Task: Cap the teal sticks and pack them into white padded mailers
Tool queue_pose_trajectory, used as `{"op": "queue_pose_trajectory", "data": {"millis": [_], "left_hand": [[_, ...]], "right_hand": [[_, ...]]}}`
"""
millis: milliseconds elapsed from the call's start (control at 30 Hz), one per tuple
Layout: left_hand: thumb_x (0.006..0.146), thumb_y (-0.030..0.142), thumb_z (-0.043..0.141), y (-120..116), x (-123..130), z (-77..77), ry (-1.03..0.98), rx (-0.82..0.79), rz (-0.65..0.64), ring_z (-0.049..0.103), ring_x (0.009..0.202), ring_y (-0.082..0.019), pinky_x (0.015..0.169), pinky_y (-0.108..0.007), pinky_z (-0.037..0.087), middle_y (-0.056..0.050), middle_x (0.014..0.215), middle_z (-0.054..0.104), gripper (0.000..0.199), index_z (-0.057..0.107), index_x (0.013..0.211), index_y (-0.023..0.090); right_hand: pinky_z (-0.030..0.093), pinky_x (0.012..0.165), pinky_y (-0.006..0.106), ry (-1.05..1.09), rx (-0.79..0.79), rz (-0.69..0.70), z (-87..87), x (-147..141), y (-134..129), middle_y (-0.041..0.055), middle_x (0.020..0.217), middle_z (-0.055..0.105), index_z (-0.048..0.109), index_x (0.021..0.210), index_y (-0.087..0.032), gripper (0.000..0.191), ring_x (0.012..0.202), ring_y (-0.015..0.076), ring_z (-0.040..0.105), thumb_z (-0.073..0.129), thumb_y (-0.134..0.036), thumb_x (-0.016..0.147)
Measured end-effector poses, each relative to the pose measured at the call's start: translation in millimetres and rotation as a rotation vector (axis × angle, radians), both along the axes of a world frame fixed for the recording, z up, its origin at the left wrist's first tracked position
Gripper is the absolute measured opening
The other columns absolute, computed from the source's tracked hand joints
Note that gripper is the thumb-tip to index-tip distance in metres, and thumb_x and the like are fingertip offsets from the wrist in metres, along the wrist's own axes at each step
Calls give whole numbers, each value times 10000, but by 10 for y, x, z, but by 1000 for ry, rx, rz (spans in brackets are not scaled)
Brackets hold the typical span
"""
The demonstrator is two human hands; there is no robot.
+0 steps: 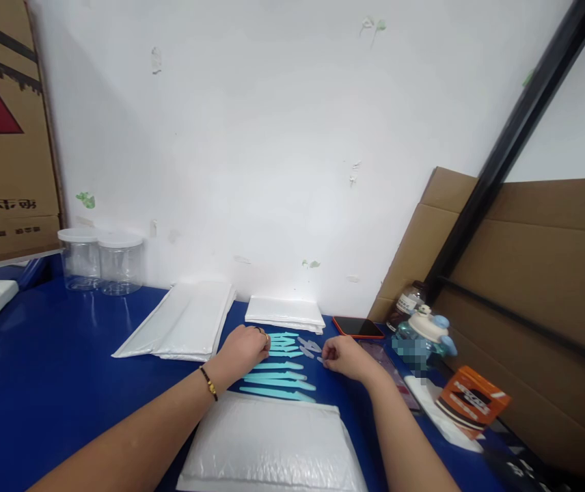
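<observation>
Several slim teal plastic sticks shaped like eyebrow razors (278, 376) lie side by side on the blue tabletop. My left hand (244, 352) is closed at the left ends of the farther ones; its fingertips are curled under, so what they hold, if anything, is hidden. A few small translucent plastic pieces (309, 346) lie right of the teal sticks. Beside them, my right hand (346, 357) pinches a similar small translucent piece (320, 360) between thumb and finger. A padded white bubble mailer (272, 444) lies in front of the sticks, between my forearms.
More white mailers (180, 321) lie at the back left, and a smaller stack (285, 312) lies by the wall. Two lidded clear jars (121, 266) stand far left. To the right are a phone (358, 326), a teal bottle (423, 338) and an orange box (471, 400).
</observation>
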State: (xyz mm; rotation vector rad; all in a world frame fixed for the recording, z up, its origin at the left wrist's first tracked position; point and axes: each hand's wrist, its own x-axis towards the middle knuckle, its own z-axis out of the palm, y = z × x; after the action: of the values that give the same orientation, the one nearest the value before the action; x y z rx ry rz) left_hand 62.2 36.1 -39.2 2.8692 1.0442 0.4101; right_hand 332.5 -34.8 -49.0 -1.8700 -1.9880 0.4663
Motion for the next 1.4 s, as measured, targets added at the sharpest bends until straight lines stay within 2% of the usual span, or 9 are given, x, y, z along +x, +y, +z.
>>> {"op": "queue_pose_trajectory", "data": {"millis": [233,467,567,667,733,867,967,1233,1400], "left_hand": [[852,245,442,42,-1,-41,45,116,-56,591,713,-181,666,-279,382,-50,739,654,224,633,749,190],[826,193,430,67,-40,-27,64,202,-102,589,648,-171,612,-271,365,-44,671,647,242,620,677,177],[824,185,426,63,-40,-15,72,225,-97,587,623,-167,591,-270,356,-41,652,648,253,613,654,169],[818,179,431,59,-37,-10,76,238,-94,589,617,-167,585,-270,353,-42,648,654,245,617,658,165],[807,171,444,55,-40,-5,70,223,-98,591,625,-165,591,-266,355,-38,658,660,228,623,666,167],[793,156,459,49,-54,15,55,193,-116,593,640,-160,611,-259,360,-31,672,663,208,625,667,172],[793,158,461,47,-63,25,49,188,-124,591,635,-159,609,-256,360,-30,665,658,209,620,659,171],[799,172,458,86,-78,-25,2,178,-138,579,606,-148,606,-245,371,-27,640,645,219,607,640,170],[802,175,455,80,-77,-8,7,162,-128,582,615,-149,608,-246,375,-32,652,650,221,623,659,171]], "right_hand": [[351,475,158,79,-45,33,-36,-39,-9,-37,639,552,547,742,-168,194,566,87,490,584,-57,587],[346,390,177,201,-247,114,29,-70,-53,-47,633,547,545,933,-205,178,393,72,470,518,-223,758],[380,450,178,175,-137,133,80,-43,-65,-21,668,574,601,905,-190,183,462,73,485,503,-190,751],[396,518,168,79,-4,182,96,-15,-73,-9,755,590,656,824,-186,276,581,84,513,585,-68,585],[387,500,165,39,-5,190,73,-30,-61,-11,734,598,667,795,-182,315,582,93,525,582,-35,529],[379,489,174,-11,30,181,7,-145,-4,-15,598,606,654,682,-160,213,538,105,544,530,-42,556],[371,493,182,-56,102,196,2,-210,8,-10,583,608,640,628,-153,175,524,105,537,518,-44,567],[404,520,168,63,69,261,124,-110,-89,4,846,603,684,816,-195,433,600,87,539,463,32,521],[396,490,171,73,17,276,76,-175,-54,3,805,601,701,780,-194,372,564,86,541,508,8,534]]}}
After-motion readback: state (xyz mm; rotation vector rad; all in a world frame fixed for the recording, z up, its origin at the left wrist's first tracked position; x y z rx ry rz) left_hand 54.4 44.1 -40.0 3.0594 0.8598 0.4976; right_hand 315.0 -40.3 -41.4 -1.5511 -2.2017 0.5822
